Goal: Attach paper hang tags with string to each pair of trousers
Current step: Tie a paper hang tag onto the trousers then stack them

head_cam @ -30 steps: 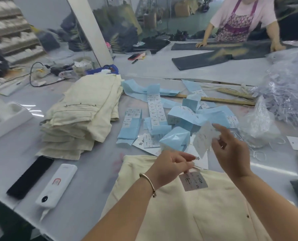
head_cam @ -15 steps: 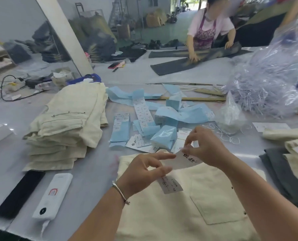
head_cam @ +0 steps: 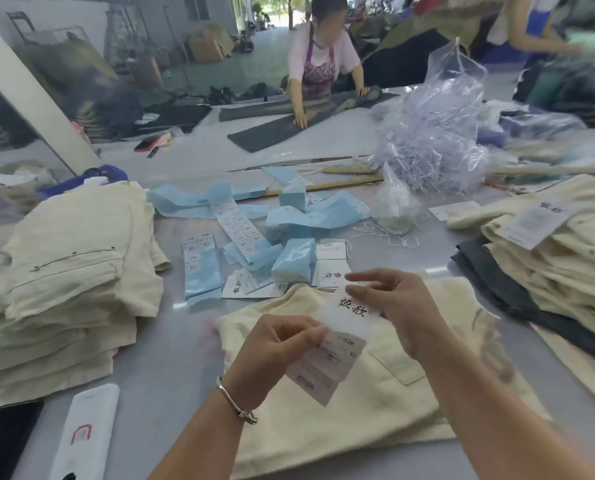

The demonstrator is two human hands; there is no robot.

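A folded pair of cream trousers (head_cam: 375,403) lies on the table right below my hands. My left hand (head_cam: 275,351) pinches a printed paper hang tag (head_cam: 327,368) by its upper edge. My right hand (head_cam: 393,310) pinches a second white hang tag (head_cam: 349,315) with dark brush characters, held just above and overlapping the first. Both tags hover over the trousers. More hang tags (head_cam: 330,268) lie flat beyond my hands. Loose white strings (head_cam: 386,233) lie on the table to the right of them.
A stack of cream trousers (head_cam: 67,278) is at left, another stack (head_cam: 552,258) with a tag on top at right. Blue label strips and packets (head_cam: 254,230) cover the middle. A clear plastic bag (head_cam: 434,140), a white device (head_cam: 88,431) and a black phone (head_cam: 1,441) are nearby. A person folds dark cloth at the far table.
The view swung right, revealing the right stack. My right hand brought the character tag down from above onto the printed tag in my left hand, so the two now overlap.
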